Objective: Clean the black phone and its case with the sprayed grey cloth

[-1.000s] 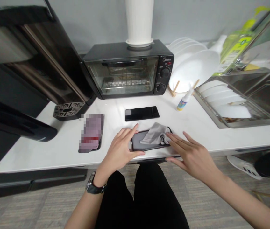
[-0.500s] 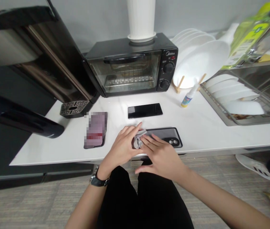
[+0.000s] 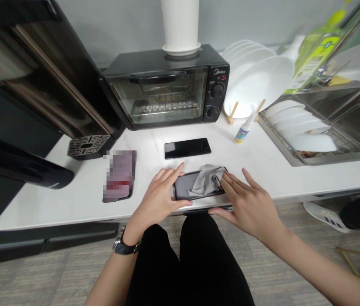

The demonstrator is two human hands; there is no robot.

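A phone case (image 3: 184,185) with a black rim and a greyish back lies face down near the counter's front edge. My left hand (image 3: 161,191) grips its left end, thumb at the near edge and fingers at the far edge. On the case's right half rests a crumpled grey cloth (image 3: 206,180). My right hand (image 3: 246,204) presses the cloth's right side with its fingertips, thumb held apart below; the case's right end is hidden there. Just behind the case lies a phone (image 3: 187,148) with its dark screen up.
To the left are a blurred-out pinkish item (image 3: 119,176), a black cylinder (image 3: 21,163) and a drinks machine (image 3: 84,106). Behind stand a toaster oven (image 3: 167,91), a small spray bottle (image 3: 243,131) and racked plates (image 3: 256,85). At the right is a sink (image 3: 345,123) with dishes.
My right hand has slid the cloth rightward along the phone case, spreading it and covering the camera end. My left hand stays at the left end. The view has shifted slightly.
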